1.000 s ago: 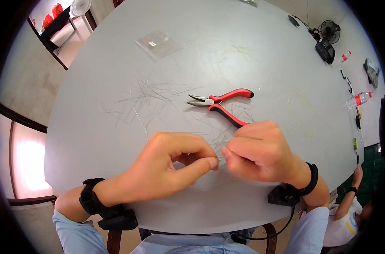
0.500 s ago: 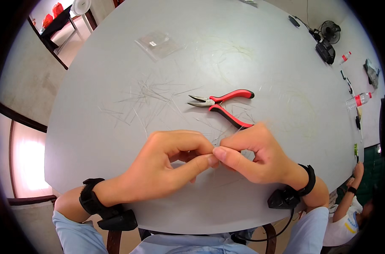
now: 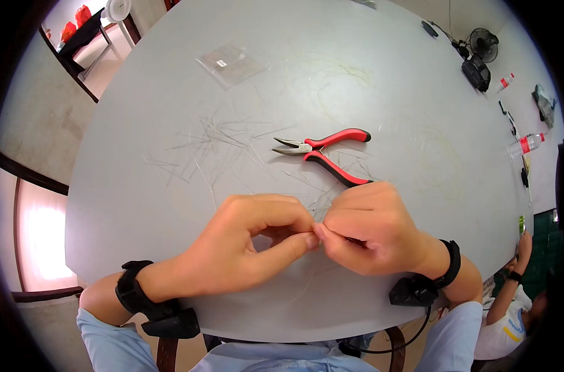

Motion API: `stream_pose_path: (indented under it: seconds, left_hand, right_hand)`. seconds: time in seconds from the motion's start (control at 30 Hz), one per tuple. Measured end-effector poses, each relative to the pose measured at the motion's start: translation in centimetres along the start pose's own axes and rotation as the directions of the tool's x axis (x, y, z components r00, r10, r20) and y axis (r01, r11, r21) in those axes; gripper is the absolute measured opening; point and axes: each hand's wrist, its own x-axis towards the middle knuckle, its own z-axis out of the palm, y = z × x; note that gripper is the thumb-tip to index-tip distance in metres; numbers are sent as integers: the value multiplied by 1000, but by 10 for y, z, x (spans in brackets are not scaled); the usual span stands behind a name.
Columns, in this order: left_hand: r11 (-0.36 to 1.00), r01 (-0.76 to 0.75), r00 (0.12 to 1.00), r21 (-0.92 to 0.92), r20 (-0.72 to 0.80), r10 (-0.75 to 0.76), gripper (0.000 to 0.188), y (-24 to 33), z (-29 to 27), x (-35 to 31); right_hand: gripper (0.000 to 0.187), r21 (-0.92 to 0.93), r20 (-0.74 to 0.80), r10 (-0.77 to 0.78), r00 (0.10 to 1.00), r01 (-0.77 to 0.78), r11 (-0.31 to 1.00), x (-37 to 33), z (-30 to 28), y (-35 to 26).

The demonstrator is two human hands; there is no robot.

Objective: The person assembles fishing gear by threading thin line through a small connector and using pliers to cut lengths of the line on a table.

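Observation:
My left hand (image 3: 248,242) and my right hand (image 3: 375,229) meet fingertip to fingertip over the near middle of the grey table (image 3: 133,204). Both are closed in a pinch. What lies between the fingertips is too small and covered to make out. Just beyond my right hand rest needle-nose pliers (image 3: 308,148) with red and black handles, jaws parted and pointing left. Thin, straight metal wire pieces (image 3: 223,133) are scattered left of the pliers, and more lie around the handles and beyond my fingers.
A clear zip bag (image 3: 241,67) lies toward the far side, near faint yellowish strands (image 3: 350,71). Along the right stand a small black fan (image 3: 484,44), a black device (image 3: 476,74) and a clear bottle (image 3: 529,144). Another person's arm (image 3: 508,285) shows at lower right.
My right hand has rolled, its fingers curling tighter and its knuckles turning upward. My left hand stays nearly in place, still pinching. The pliers and wire pieces have not moved.

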Motion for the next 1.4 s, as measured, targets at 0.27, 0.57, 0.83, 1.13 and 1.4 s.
stream_pose_path:
  seconds: [0.27, 0.57, 0.83, 1.13, 1.4]
  left_hand:
    - [997, 82, 996, 8, 32, -82, 10, 2, -4, 0]
    - [996, 86, 993, 3, -87, -85, 12, 2, -4, -1]
    - [998, 22, 951, -64, -306, -40, 16, 3, -8, 3]
    - [997, -11, 942, -81, -335, -17, 18, 7, -10, 4]
    - [970, -9, 928, -244, -363, -83, 18, 3, -14, 5]
  right_hand:
    - [18, -287, 31, -96, 995, 101, 953, -2, -1, 2]
    - [20, -306, -45, 137, 990, -144, 941, 0, -11, -1]
    - [25, -475, -149, 193, 970, -241, 846, 6, -23, 19]
    - [22, -468, -96, 206, 974, -227, 854, 3, -19, 28]
    - [12, -546, -32, 208, 978, -191, 815, 7, -20, 28]
